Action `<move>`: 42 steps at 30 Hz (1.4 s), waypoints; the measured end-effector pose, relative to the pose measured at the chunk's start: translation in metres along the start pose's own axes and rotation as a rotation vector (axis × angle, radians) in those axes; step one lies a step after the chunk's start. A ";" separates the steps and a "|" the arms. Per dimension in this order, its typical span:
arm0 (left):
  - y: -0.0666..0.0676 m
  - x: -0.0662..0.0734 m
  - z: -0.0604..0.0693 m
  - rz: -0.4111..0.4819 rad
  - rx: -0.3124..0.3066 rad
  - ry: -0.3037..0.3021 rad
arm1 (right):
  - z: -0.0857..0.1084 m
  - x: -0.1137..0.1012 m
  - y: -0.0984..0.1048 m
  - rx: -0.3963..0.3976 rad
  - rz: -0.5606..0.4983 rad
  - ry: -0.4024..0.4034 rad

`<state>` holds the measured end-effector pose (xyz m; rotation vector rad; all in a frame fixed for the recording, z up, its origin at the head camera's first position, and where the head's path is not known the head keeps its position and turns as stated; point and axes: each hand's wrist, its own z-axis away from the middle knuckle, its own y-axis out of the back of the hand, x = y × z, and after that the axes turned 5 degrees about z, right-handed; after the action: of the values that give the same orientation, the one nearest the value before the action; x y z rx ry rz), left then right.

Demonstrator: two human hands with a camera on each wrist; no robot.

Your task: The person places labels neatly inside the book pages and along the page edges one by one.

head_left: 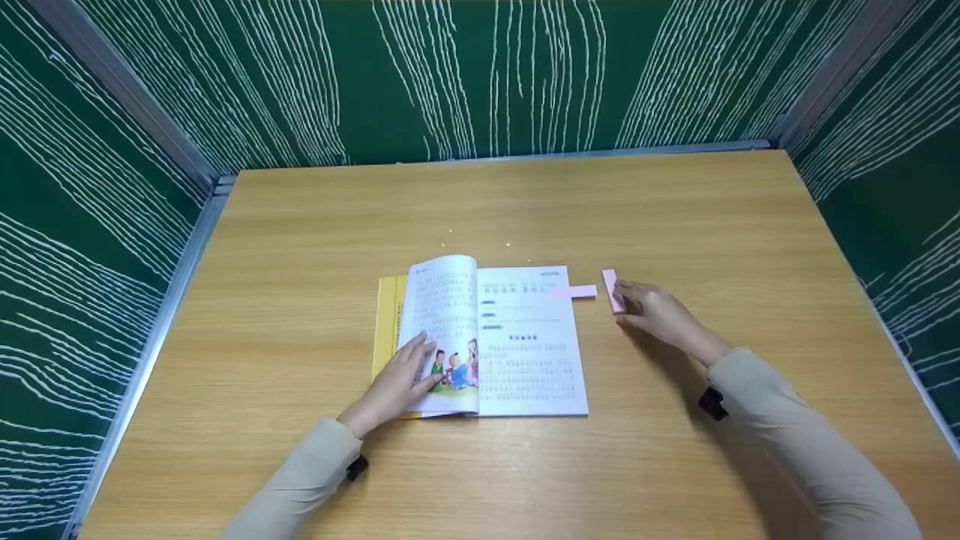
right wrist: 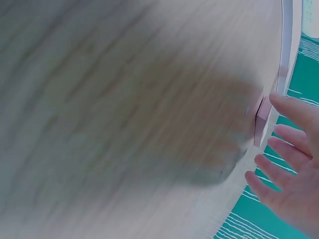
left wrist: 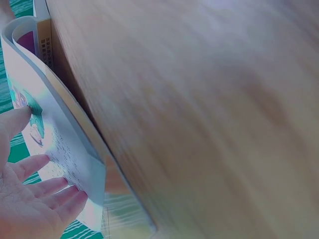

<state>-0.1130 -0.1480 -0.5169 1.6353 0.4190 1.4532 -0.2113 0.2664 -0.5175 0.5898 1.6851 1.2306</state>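
Observation:
An open book (head_left: 531,360) lies on the table, its right page printed with text and its curved left page showing a coloured drawing. My left hand (head_left: 396,379) rests on the left page with fingers spread; the left wrist view also has these fingers on the paper. A pink sticky strip (head_left: 583,291) juts out past the right page's edge, near the top. Just right of it lies a pad of pink sticky notes (head_left: 613,291). My right hand (head_left: 660,315) is at this pad, fingertips at its right side. In the right wrist view, the fingers look loosely spread beside the pad (right wrist: 261,119).
The yellow cover (head_left: 385,322) shows at the book's left. A few tiny pale scraps (head_left: 450,231) lie on the wooden table (head_left: 300,240) behind the book. Green panels (head_left: 360,75) with white wavy lines stand at the back and both sides.

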 end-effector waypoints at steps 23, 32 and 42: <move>0.000 0.000 0.000 0.006 -0.011 0.012 | -0.005 0.004 0.000 -0.025 -0.035 -0.029; 0.000 0.000 0.001 0.010 -0.001 0.003 | -0.005 0.005 0.004 -0.069 -0.093 -0.061; 0.000 0.000 0.001 0.014 0.024 -0.038 | -0.007 0.004 0.002 0.009 -0.091 -0.024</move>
<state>-0.1120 -0.1486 -0.5168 1.6856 0.4057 1.4307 -0.2194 0.2670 -0.5163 0.5248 1.6802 1.1474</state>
